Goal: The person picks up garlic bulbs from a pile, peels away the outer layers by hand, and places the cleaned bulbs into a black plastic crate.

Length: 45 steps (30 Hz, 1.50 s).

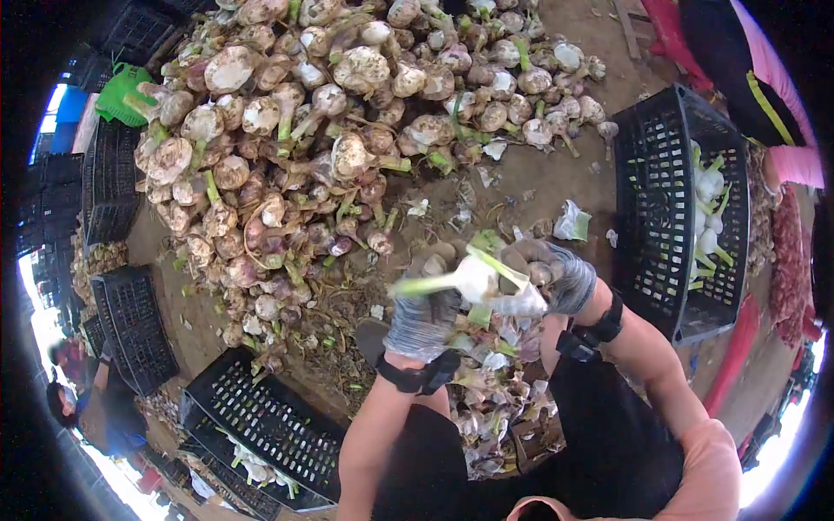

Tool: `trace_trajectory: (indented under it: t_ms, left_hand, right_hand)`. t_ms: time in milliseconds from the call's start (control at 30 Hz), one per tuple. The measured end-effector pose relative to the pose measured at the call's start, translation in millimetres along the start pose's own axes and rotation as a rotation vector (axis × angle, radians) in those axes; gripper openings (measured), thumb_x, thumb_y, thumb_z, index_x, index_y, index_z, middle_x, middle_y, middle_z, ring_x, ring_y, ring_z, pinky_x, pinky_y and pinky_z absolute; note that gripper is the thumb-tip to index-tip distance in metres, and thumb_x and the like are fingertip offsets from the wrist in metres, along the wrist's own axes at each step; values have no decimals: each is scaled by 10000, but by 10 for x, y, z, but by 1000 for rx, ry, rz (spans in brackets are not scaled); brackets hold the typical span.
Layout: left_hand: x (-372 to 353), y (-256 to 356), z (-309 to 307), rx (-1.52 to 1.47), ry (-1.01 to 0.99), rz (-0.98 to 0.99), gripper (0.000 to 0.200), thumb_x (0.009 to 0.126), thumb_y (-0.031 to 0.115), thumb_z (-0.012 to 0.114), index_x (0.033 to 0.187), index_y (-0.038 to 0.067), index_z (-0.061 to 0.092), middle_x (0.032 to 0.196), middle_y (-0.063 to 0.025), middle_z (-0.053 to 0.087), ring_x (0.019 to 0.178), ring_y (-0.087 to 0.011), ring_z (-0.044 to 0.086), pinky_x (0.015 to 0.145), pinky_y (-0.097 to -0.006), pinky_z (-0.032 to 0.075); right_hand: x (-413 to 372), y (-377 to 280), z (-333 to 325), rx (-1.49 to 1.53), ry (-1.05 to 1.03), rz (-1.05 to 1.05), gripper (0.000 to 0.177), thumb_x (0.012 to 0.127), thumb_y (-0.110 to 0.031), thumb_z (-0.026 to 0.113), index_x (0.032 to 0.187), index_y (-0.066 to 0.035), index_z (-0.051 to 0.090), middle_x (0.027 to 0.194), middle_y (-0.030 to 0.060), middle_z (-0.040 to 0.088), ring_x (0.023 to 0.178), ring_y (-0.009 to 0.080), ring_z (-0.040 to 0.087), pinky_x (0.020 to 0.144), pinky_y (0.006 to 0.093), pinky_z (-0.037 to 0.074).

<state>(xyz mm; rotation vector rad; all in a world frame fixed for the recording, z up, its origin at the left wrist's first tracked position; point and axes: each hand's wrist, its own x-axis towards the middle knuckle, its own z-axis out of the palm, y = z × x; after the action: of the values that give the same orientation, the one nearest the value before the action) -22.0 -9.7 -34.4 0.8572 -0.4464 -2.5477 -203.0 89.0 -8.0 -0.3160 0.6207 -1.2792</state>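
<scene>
Two gloved hands point(426, 317) point(563, 278) pinch a garlic bulb point(477, 278) above a peel-littered brown floor point(530, 191), near heaped garlic point(269, 148) and black crates point(643, 226).

The brown floor point(569, 178) before you bears a garlic heap point(287, 122), black crates point(650, 204) on either side, and peelings point(495, 434) closest to you.

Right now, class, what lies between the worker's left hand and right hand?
In the head view, a pale garlic bulb lies between the gloved left hand and right hand.
</scene>
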Motion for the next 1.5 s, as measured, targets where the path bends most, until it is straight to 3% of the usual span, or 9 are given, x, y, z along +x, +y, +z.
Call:
trace_trajectory:
  t_ms: [100, 167, 300, 400, 600, 767, 867, 1000, 1500]
  left_hand:
    - [-58, 4, 128, 241, -94, 137, 311, 869, 173, 573, 1142, 35, 517, 1093, -83, 566, 998, -180, 552, 882, -304, 466]
    - [-152, -71, 79, 61, 3, 54, 351, 849, 104, 582, 1180, 24, 498, 1137, -86, 543, 1014, -172, 543, 880, -283, 462]
    - [-161, 27, 350, 65, 88, -85, 429, 819, 83, 604, 1223, 27, 474, 1160, -71, 530, 1040, -174, 534, 895, -291, 460]
    - [-204, 101, 451, -127, -29, -112, 432, 820, 117, 616, 1219, 27, 480, 1160, -70, 532, 1034, -175, 536, 887, -296, 465]
    - [-97, 46, 241, -316, 6, -72, 286, 838, 169, 601, 1092, 44, 558, 1137, -129, 566, 1083, -251, 531, 925, -368, 457]
    - [-65, 42, 86, -362, 2, -27, 247, 867, 175, 547, 1086, 62, 568, 1184, -163, 542, 1145, -292, 491, 955, -430, 438]
    - [-76, 48, 78, -214, 28, 47, 260, 846, 196, 595, 1075, 75, 566, 1151, -135, 563, 1061, -255, 542, 900, -381, 468]
    - [-83, 34, 114, 229, 76, 232, 266, 845, 239, 617, 1042, 68, 565, 1100, -110, 586, 969, -207, 580, 836, -325, 482]
    - [-165, 56, 324, 550, 129, 380, 203, 898, 118, 513, 1066, 12, 556, 1112, -116, 582, 1021, -191, 552, 872, -305, 450]
  right_hand:
    - [12, -64, 147, 124, 109, 88, 330, 710, -326, 712, 866, -77, 560, 826, -2, 532, 780, 132, 521, 698, 248, 428]
    - [70, -114, 231, -699, 127, -287, 286, 738, -268, 703, 893, -71, 565, 850, 7, 548, 795, 129, 532, 704, 249, 437]
    - [114, -140, 254, 44, 4, -68, 219, 788, -122, 646, 983, -46, 579, 967, 51, 593, 873, 124, 565, 751, 253, 476]
    - [88, -230, 383, -346, 237, -2, 316, 710, -192, 704, 962, -45, 582, 958, 61, 597, 869, 148, 569, 767, 267, 481]
    - [-213, -19, 101, 147, 83, -62, 302, 675, -318, 672, 765, -52, 559, 798, 69, 572, 738, 185, 549, 674, 287, 452]
    - [-112, -298, -133, -738, -226, 194, 403, 844, -320, 546, 1050, 24, 572, 997, 132, 608, 839, 234, 581, 785, 342, 448]
    - [-33, -59, -144, -1662, 216, -5, 358, 850, -296, 558, 1068, -12, 576, 976, 126, 607, 868, 255, 574, 779, 363, 444]
    - [181, -35, 144, -823, 471, -86, 295, 858, -301, 575, 972, -28, 576, 800, 74, 579, 787, 157, 540, 707, 310, 453]
    - [182, 20, 159, -535, 352, 14, 326, 803, -277, 665, 983, -33, 547, 837, 31, 580, 789, 87, 520, 708, 260, 453]
